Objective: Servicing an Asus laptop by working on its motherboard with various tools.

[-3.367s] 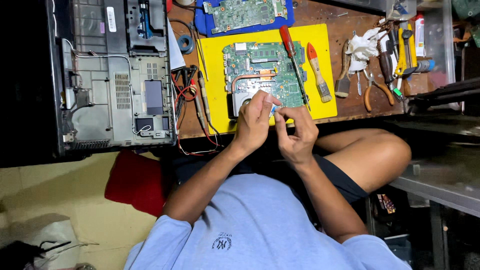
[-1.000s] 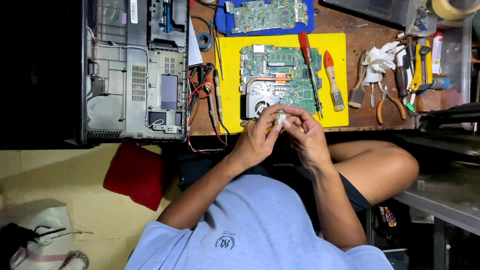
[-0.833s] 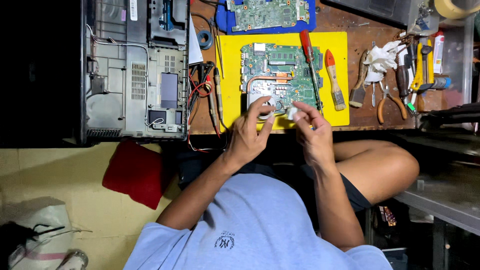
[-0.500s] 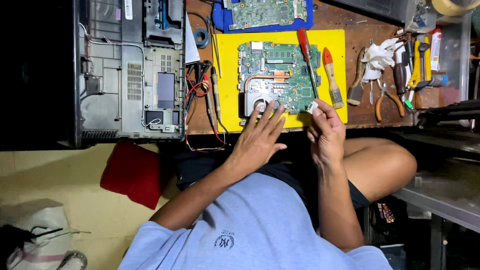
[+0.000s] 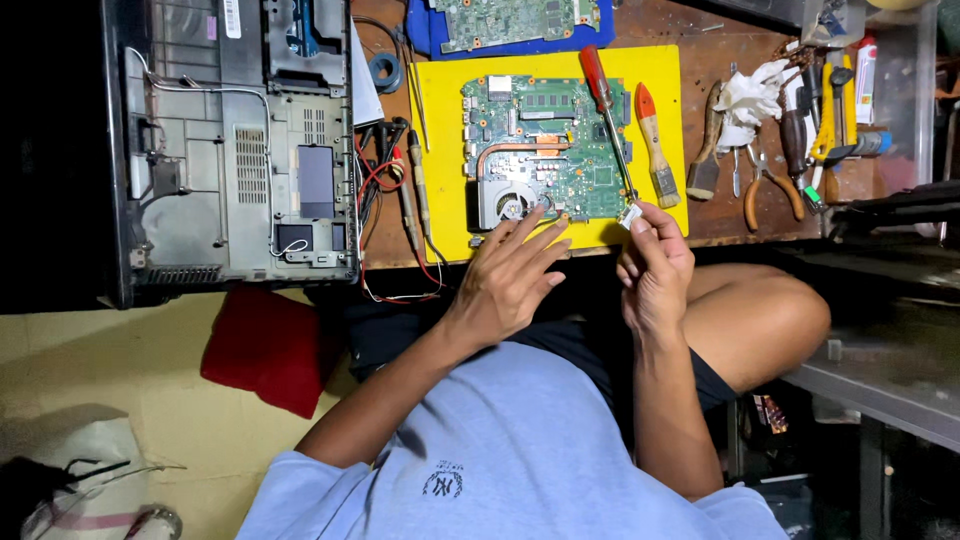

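Observation:
A green laptop motherboard (image 5: 550, 150) with a copper heat pipe and a fan lies on a yellow mat (image 5: 445, 130). My left hand (image 5: 510, 275) hovers at the board's near edge, fingers spread and holding nothing. My right hand (image 5: 655, 265) is to the right of it, pinching a small pale part (image 5: 630, 213) between thumb and fingertips just off the board's near right corner. A red-handled screwdriver (image 5: 603, 110) lies across the board's right side, its tip close to the part.
An opened laptop base (image 5: 240, 150) sits at the left. Probes and red wires (image 5: 395, 200) lie beside the mat. An orange-handled brush (image 5: 655, 140), pliers (image 5: 765, 190), a crumpled cloth (image 5: 750, 95) and other tools are at the right. A second board lies on a blue mat (image 5: 510, 20).
My hands were together holding the small part in front of my chest. They have moved apart: the right hand carried the part to the right, and the left hand opened over the board's edge.

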